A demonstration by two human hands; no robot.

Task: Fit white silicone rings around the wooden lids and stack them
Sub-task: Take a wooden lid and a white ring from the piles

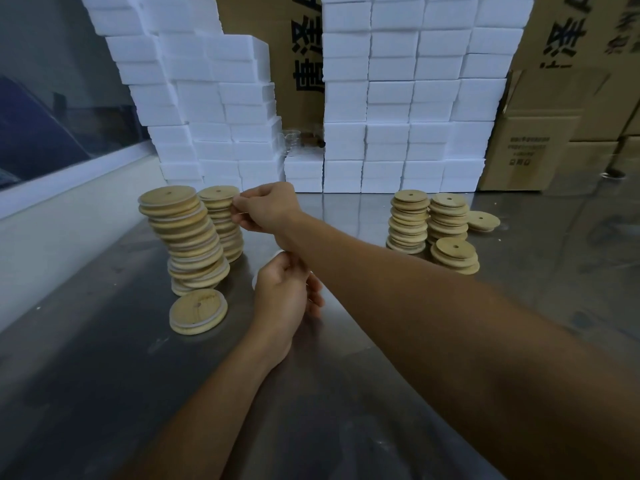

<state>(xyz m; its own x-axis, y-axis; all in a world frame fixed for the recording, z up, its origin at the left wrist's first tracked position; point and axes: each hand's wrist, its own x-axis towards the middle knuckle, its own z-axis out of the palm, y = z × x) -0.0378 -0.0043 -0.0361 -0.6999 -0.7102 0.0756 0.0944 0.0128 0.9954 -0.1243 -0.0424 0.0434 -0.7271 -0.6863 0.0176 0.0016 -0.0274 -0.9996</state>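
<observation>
The wooden lids (pixel 180 199) are pale yellow-brown, like light sand, and each has a small dark dot in the middle. Thin white rings (pixel 194 258) show as stripes between the lids in the tall leaning stack (pixel 194 237). The lid lying alone (pixel 198 310) has a white line round its edge. The lids in the far piles (pixel 429 223) look plain tan with no white stripes. The bench (pixel 346 410) is shiny grey. The foam blocks (pixel 398 98) behind are bright white. The cardboard boxes (pixel 554 133) are brown with black writing on them.
</observation>
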